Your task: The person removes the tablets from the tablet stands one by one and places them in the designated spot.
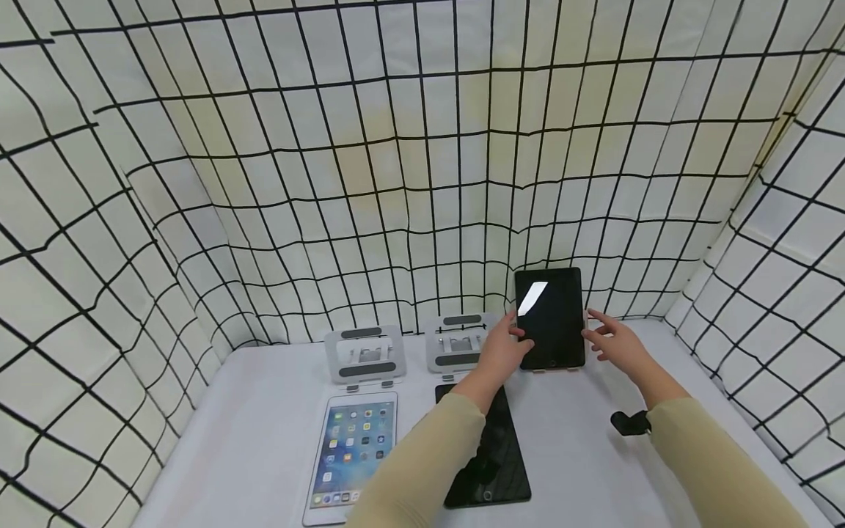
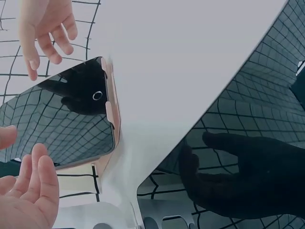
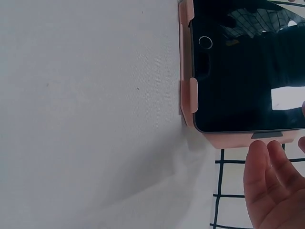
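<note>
A black tablet point(image 1: 551, 323) leans upright in a pink stand point(image 3: 187, 95), its dark screen facing me and its lower edge behind the stand's small lips. By the tablet's left edge is my left hand point(image 1: 504, 348), its fingers loosely bent; in the left wrist view the left hand point(image 2: 28, 191) shows near the tablet's side. My right hand point(image 1: 617, 343) is on the other side, fingers slightly bent. In the right wrist view, the right hand's fingertips point(image 3: 259, 145) come up to the stand's edge; whether they touch it I cannot tell.
Another black tablet point(image 1: 505, 455) lies flat, partly under my left forearm. A white tablet point(image 1: 356, 447) with a lit home screen lies left of it. Two grey stands point(image 1: 364, 356) stand behind them. A black strap end point(image 1: 630, 423) shows by the right sleeve. Black-gridded white walls point(image 1: 422, 161) enclose the table.
</note>
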`<state>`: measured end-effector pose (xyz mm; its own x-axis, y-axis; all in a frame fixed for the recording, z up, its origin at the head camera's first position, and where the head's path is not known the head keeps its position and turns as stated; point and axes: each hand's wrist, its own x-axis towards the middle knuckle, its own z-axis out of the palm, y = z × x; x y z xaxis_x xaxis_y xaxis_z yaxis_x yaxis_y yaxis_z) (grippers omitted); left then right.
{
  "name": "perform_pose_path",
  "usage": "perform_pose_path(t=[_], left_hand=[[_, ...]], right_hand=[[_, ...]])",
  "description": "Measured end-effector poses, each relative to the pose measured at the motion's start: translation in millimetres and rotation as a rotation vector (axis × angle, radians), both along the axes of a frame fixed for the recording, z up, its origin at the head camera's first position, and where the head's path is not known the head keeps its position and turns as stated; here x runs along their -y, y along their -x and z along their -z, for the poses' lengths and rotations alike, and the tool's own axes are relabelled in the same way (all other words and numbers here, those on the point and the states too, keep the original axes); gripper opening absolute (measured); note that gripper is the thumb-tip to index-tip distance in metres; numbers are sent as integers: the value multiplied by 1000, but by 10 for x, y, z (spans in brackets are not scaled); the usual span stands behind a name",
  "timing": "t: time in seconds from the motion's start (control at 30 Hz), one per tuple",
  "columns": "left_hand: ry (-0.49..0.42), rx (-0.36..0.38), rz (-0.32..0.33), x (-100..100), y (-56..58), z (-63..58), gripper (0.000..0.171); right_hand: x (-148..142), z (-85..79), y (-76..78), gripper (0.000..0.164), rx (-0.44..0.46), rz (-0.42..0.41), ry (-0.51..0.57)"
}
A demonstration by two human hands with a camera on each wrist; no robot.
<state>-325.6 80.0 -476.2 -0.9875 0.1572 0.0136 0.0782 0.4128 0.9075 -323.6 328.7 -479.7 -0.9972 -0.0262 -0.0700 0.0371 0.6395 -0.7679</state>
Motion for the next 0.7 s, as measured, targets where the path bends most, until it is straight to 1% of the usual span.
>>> perform_pose_path(t=[0.27, 0.4, 0.7], left_hand=[[21, 39, -24, -37, 54, -36, 69], [8, 48, -30, -66, 64, -65, 69], [18, 46, -35, -104, 110, -47, 69]], right_hand=[[76, -18, 79, 69, -27, 26, -23], [99, -1, 106, 68, -37, 35, -26], [109, 39, 115, 66, -52, 56, 20]])
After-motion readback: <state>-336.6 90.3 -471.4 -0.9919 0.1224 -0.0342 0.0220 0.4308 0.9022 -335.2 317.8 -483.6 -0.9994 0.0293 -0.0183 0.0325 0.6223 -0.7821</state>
